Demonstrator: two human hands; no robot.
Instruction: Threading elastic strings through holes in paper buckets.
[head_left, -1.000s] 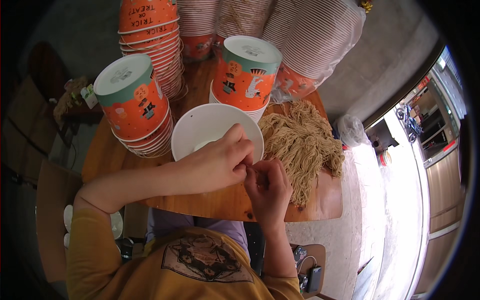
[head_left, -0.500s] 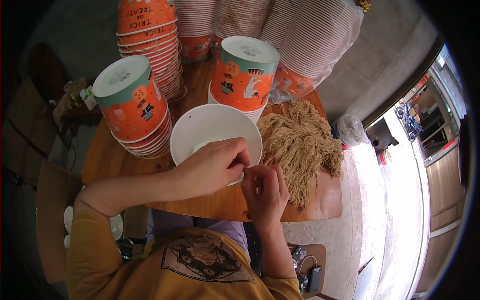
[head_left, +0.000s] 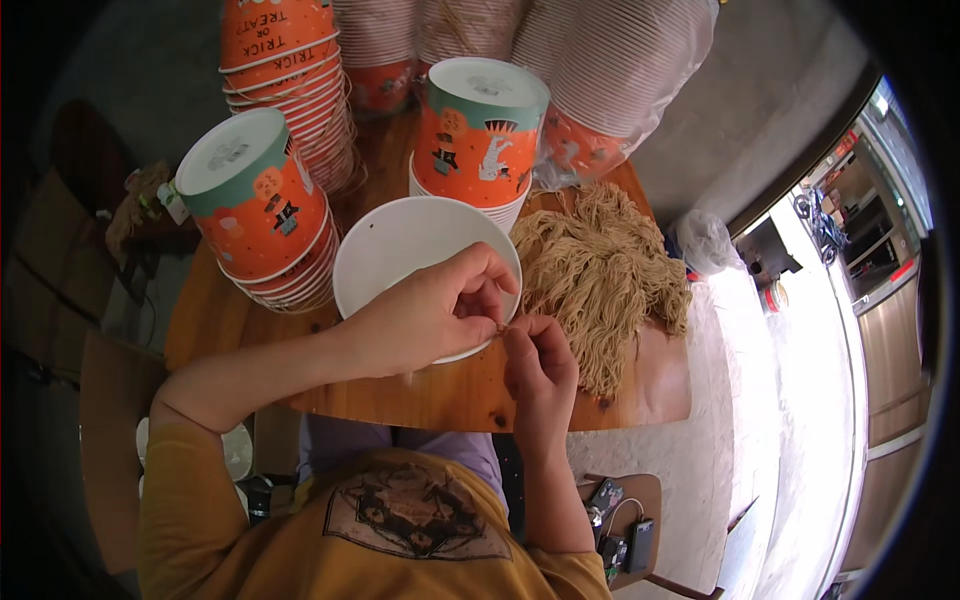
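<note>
My left hand [head_left: 430, 315] reaches across the near rim of an open white paper bowl [head_left: 400, 250] on a round wooden table [head_left: 450, 395]. My right hand [head_left: 540, 365] sits just right of it, fingertips meeting the left hand's. Both pinch a thin tan strand between them at the bowl's edge. A big heap of tan stringy fibre [head_left: 605, 280] lies on the table right of the bowl, close to my right hand.
Stacks of upside-down orange printed paper cups stand at the left [head_left: 260, 210], at the back left [head_left: 285, 75] and behind the bowl [head_left: 475, 135]. Bagged stacks of cups [head_left: 610, 80] fill the back. A small stand with electronic devices [head_left: 620, 530] sits on the floor, lower right.
Both hands have stayed together at the bowl's near rim, shifting slightly; my left hand's fingers have curled more over the strand. The bowl and fibre heap have not moved.
</note>
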